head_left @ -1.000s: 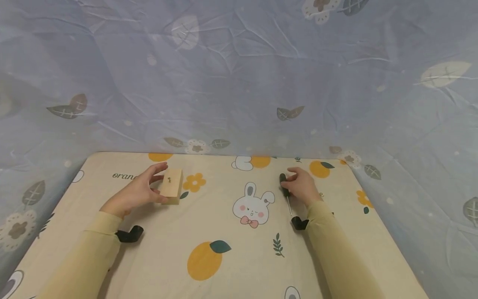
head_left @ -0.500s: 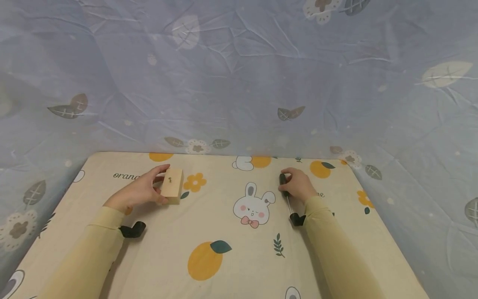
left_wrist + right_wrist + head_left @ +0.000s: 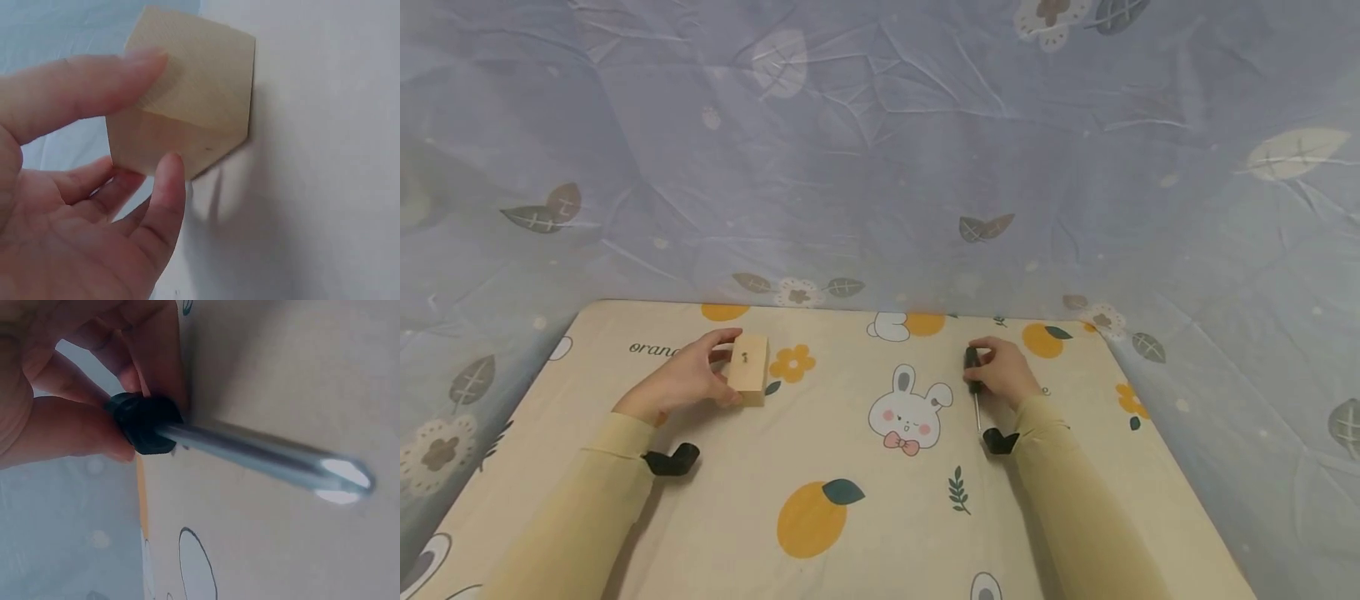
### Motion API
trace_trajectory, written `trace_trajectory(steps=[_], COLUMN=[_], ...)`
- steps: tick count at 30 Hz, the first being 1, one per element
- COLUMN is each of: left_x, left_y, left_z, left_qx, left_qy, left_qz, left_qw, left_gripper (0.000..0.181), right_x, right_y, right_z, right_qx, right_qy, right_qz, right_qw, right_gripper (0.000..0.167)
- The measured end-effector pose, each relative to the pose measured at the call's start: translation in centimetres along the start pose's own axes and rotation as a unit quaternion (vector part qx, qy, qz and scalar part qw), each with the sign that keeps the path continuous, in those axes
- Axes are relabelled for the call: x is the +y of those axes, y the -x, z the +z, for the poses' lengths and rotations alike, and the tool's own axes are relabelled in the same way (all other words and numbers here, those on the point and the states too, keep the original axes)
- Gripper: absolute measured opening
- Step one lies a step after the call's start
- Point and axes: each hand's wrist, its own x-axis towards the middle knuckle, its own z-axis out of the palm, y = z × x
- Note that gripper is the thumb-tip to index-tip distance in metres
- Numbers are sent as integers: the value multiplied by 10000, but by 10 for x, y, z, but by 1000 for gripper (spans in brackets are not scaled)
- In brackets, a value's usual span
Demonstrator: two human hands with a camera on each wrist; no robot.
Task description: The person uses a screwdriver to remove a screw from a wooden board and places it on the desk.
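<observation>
My left hand holds a pale wooden block by its left side, thumb at the near end and fingers towards the far end. A small dark metal bit, too small to make out, shows on the block's top. In the left wrist view the thumb presses one face of the block, which is close to the cloth. Over on the right, my right hand pinches the dark handle of a screwdriver. Its metal shaft points back towards me, low over the cloth.
A cream cloth printed with oranges, flowers and a rabbit covers the table. Behind and at both sides hangs a grey-blue patterned curtain. Black curved pieces stick out at the left cuff and the right cuff.
My left hand stays on the block, with its wrist shifted slightly right. The right hand closed further round the screwdriver handle, and the screwdriver moved only slightly.
</observation>
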Motion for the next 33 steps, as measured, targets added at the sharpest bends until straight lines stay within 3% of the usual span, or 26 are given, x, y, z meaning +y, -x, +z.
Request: trace_trajectory(steps=[8, 19, 25, 33], left_x=[18, 47, 57, 59], left_y=[6, 18, 20, 18], left_z=[9, 35, 55, 89], left_qx=[267, 207, 123, 29], left_qy=[88, 267, 298, 236], left_qz=[148, 220, 363, 607], left_qw=[9995, 9992, 9988, 9979], left_gripper=[124, 122, 118, 117], right_x=[-4, -30, -51, -80], right_y=[6, 24, 37, 60], right_z=[-2, -1, 3, 18], right_qx=[445, 1461, 1916, 2035], right_qy=[-538, -1120, -1500, -2187], right_qz=[-239, -539, -1109, -1875], right_qw=[9973, 9814, 9636, 9357], right_gripper=[65, 64, 62, 62])
